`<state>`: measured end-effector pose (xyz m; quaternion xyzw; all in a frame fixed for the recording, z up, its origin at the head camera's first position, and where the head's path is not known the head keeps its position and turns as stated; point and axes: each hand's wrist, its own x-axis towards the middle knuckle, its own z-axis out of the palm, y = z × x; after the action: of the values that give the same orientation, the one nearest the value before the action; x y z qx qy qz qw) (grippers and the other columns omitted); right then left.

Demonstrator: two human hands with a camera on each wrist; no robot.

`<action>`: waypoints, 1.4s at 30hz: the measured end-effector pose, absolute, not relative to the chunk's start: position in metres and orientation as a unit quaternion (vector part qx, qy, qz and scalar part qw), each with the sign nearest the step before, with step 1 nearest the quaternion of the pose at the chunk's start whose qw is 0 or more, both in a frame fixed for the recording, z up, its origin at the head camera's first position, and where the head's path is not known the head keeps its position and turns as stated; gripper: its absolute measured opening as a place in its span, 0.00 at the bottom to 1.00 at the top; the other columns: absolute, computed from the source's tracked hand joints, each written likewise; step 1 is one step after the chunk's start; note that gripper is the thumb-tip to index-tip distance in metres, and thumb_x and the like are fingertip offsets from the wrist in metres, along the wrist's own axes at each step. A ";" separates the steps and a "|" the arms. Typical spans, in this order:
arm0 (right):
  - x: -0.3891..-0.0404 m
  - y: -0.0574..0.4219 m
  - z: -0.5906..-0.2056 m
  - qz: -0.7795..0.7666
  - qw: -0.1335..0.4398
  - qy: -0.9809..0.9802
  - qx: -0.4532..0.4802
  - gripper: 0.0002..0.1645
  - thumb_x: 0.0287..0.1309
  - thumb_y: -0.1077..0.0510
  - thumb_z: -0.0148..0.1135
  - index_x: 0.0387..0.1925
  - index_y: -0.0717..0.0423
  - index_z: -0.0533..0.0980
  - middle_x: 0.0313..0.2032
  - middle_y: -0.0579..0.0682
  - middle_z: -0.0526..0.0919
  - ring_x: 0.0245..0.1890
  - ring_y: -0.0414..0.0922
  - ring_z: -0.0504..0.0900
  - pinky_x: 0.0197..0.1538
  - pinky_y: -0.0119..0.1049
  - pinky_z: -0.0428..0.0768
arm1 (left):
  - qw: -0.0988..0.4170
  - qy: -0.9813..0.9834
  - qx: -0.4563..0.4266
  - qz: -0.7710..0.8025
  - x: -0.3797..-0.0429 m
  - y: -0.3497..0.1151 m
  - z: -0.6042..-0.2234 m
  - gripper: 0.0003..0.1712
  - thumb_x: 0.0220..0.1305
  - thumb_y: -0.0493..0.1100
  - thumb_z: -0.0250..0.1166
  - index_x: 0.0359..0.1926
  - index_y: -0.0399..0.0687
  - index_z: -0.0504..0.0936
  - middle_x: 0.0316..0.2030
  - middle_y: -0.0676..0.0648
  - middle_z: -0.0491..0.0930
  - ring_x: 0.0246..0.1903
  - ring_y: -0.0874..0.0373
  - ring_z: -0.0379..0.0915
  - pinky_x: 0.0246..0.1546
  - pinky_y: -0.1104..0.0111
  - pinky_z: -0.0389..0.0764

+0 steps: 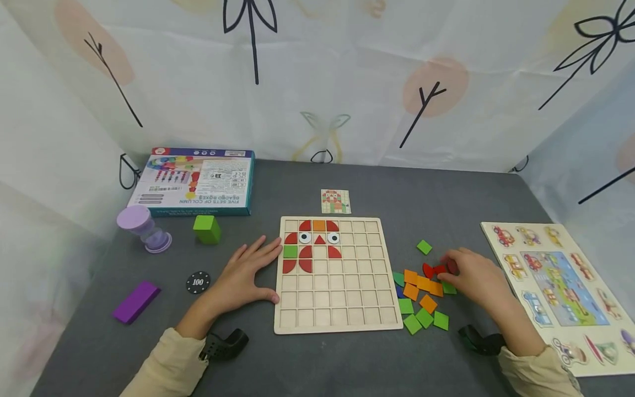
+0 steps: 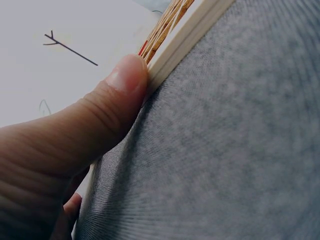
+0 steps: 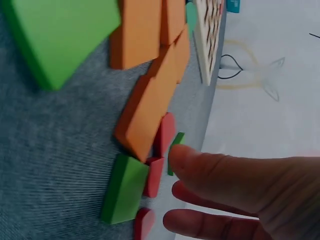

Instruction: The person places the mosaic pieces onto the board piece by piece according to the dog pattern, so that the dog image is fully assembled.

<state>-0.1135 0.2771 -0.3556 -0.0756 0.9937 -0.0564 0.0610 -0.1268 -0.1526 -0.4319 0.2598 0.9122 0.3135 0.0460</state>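
Right fingers near red pieces; right-wrist view alone shows gap.

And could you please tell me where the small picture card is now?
In the head view, the picture card lies near the middle, on the dark table just beyond the far edge of the grid board.

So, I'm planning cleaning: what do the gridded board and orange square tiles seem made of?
Gridded board: probably wood or plywood, unpainted and matte, from its pale tan face and the faint lines along its edge. Orange square tiles: perhaps painted wood or plastic; their smooth, even colour and low sheen leave it open.
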 end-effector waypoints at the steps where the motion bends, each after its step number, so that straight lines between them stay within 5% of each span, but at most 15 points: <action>1: -0.114 0.278 -0.356 -0.057 0.067 0.993 -0.074 0.17 0.42 0.55 0.68 0.37 0.57 0.77 0.30 0.52 0.76 0.25 0.44 0.70 0.25 0.38 0.70 | 0.045 0.912 0.260 0.313 -0.127 -0.153 -0.432 0.60 0.30 0.66 0.68 0.66 0.52 0.56 0.67 0.53 0.51 0.67 0.49 0.37 0.61 0.47 0.37; 14: -0.120 0.281 -0.365 -0.065 0.086 0.992 -0.072 0.15 0.45 0.55 0.67 0.36 0.55 0.78 0.27 0.48 0.74 0.23 0.43 0.68 0.23 0.35 0.67 | 0.031 0.912 0.262 0.315 -0.127 -0.154 -0.432 0.60 0.30 0.67 0.68 0.66 0.52 0.56 0.67 0.53 0.51 0.67 0.49 0.38 0.61 0.48 0.37; 22: -0.119 0.272 -0.363 -0.047 0.038 0.993 -0.097 0.16 0.44 0.53 0.67 0.35 0.57 0.77 0.29 0.50 0.73 0.23 0.43 0.69 0.22 0.36 0.69 | 0.045 0.915 0.258 0.307 -0.125 -0.155 -0.430 0.61 0.30 0.68 0.67 0.67 0.52 0.55 0.67 0.54 0.50 0.67 0.49 0.36 0.61 0.48 0.36; 30: -0.124 0.203 -0.367 -0.092 -0.026 0.977 -0.191 0.11 0.44 0.53 0.67 0.31 0.51 0.76 0.31 0.45 0.77 0.26 0.39 0.73 0.23 0.32 0.71 | 0.045 0.915 0.255 0.310 -0.125 -0.155 -0.430 0.60 0.31 0.66 0.68 0.67 0.52 0.55 0.67 0.54 0.50 0.67 0.50 0.36 0.62 0.49 0.36; 42: -0.137 0.114 -0.378 -0.046 -0.028 0.953 -0.298 0.08 0.43 0.50 0.66 0.26 0.46 0.76 0.23 0.39 0.71 0.21 0.36 0.67 0.24 0.29 0.67 | 0.048 0.915 0.257 0.306 -0.126 -0.153 -0.430 0.59 0.32 0.65 0.69 0.67 0.53 0.55 0.67 0.55 0.50 0.67 0.51 0.36 0.62 0.49 0.37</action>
<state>-0.1371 0.1142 -0.3785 -0.2975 0.9532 -0.0459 -0.0277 -0.1259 -0.1527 -0.4300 0.2570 0.9153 0.3065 0.0483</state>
